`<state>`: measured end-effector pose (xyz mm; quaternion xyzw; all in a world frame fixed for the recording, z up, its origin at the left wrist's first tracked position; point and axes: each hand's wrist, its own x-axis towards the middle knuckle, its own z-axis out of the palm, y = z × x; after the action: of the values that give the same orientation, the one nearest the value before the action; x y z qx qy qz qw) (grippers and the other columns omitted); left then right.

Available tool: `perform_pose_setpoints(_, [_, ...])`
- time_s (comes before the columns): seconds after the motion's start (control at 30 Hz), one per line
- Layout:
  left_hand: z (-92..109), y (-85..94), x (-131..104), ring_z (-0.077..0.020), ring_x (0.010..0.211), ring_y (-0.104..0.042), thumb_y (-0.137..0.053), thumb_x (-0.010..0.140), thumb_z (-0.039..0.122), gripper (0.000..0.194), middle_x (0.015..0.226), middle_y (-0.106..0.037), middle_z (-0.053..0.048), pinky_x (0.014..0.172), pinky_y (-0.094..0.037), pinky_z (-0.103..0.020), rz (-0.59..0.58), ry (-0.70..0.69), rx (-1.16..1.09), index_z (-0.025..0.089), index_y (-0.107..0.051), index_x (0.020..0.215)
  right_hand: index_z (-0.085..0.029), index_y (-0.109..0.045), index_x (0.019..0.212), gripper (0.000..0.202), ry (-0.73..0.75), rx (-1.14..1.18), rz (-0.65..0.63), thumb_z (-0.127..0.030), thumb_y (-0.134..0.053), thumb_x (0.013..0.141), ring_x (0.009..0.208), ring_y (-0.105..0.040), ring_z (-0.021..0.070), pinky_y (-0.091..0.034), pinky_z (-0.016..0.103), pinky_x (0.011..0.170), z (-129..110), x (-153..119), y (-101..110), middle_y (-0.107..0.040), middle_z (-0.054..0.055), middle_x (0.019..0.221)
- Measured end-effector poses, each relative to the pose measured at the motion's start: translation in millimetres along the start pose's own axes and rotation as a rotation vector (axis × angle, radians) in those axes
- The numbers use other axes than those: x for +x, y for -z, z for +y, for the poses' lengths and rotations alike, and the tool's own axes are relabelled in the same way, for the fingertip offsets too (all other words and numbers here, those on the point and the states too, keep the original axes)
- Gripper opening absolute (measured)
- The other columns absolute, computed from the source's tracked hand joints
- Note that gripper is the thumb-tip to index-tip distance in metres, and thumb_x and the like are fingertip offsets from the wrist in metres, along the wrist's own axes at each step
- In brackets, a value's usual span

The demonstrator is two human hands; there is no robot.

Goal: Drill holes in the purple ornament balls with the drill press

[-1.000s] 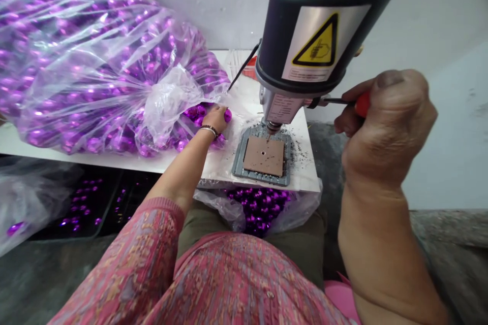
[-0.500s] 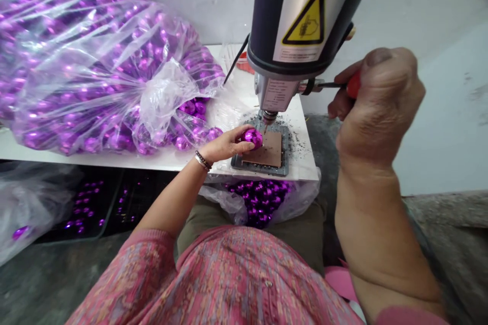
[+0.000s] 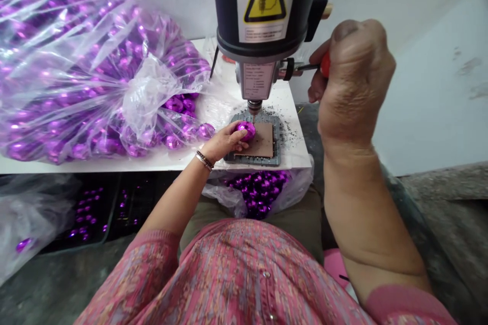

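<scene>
My left hand (image 3: 225,141) grips a shiny purple faceted ball (image 3: 246,132) between thumb and fingers, close to the bit of a bench drill press (image 3: 256,81). Under the ball lies a brown square board (image 3: 263,139) on the drill's grey base plate (image 3: 276,155). Raised at the right, my right hand (image 3: 354,71) is closed round the red knob (image 3: 325,64) of the drill's feed lever. The drill bit points down at the board, just beside and behind the ball; I cannot tell whether they touch.
A large clear plastic bag (image 3: 76,81) full of purple balls covers the left of the white table (image 3: 183,162). Another open bag of balls (image 3: 261,193) hangs at my lap below the table edge. Dark shavings (image 3: 285,129) lie around the base. A wall stands behind.
The view has shifted, so the drill and my right hand appear farther left and higher. My left hand still holds the ball by the bit, and my right hand keeps its grip on the knob.
</scene>
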<state>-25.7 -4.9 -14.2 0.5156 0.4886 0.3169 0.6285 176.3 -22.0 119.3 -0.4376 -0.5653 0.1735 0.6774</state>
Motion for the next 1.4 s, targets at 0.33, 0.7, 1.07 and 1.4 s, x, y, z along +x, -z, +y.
perform_pose_setpoints(0.33, [19,-24.2,-1,-0.0125,0.08,-0.065,-0.075,0.079,0.027,0.064,0.103,-0.073,-0.003,0.079,-0.054,-0.024,0.157,-0.084,0.5,0.014,-0.061,0.14,-0.021,-0.04,0.075,0.026,-0.009,0.061,-0.015,-0.039,-0.047,0.091,0.06,-0.046,0.0068,-0.039,0.023,0.055,-6,-3,1,-0.048,0.001,0.071])
perform_pose_setpoints(0.7, [21,-30.4,-1,-0.0141,0.087,-0.066,-0.079,0.075,0.025,0.07,0.106,-0.076,-0.003,0.088,-0.052,-0.025,0.2,-0.079,0.516,0.011,-0.062,0.142,-0.018,-0.045,0.073,0.013,-0.039,-0.041,-0.083,-0.027,-0.049,0.083,0.06,-0.04,0.0062,-0.037,0.024,0.064,0,-23,13,-0.044,-0.003,0.062])
perform_pose_setpoints(1.07, [17,-29.1,-2,-0.0174,0.1,-0.067,-0.077,0.079,0.026,0.06,0.114,-0.076,-0.003,0.093,-0.051,-0.025,0.191,-0.146,0.559,0.013,-0.066,0.136,-0.018,-0.05,0.081,0.02,0.053,-0.104,-0.052,-0.031,-0.042,0.093,0.062,-0.045,0.0035,-0.04,0.022,0.068,24,-47,11,-0.047,-0.003,0.069])
perform_pose_setpoints(1.4, [15,-28.4,-2,-0.0193,0.106,-0.069,-0.078,0.08,0.024,0.061,0.12,-0.075,-0.006,0.097,-0.05,-0.027,0.197,-0.153,0.566,0.014,-0.064,0.138,-0.02,-0.056,0.093,0.022,0.175,-0.007,0.033,-0.038,-0.043,0.096,0.061,-0.05,0.0041,-0.045,0.023,0.064,58,-59,4,-0.051,-0.003,0.072])
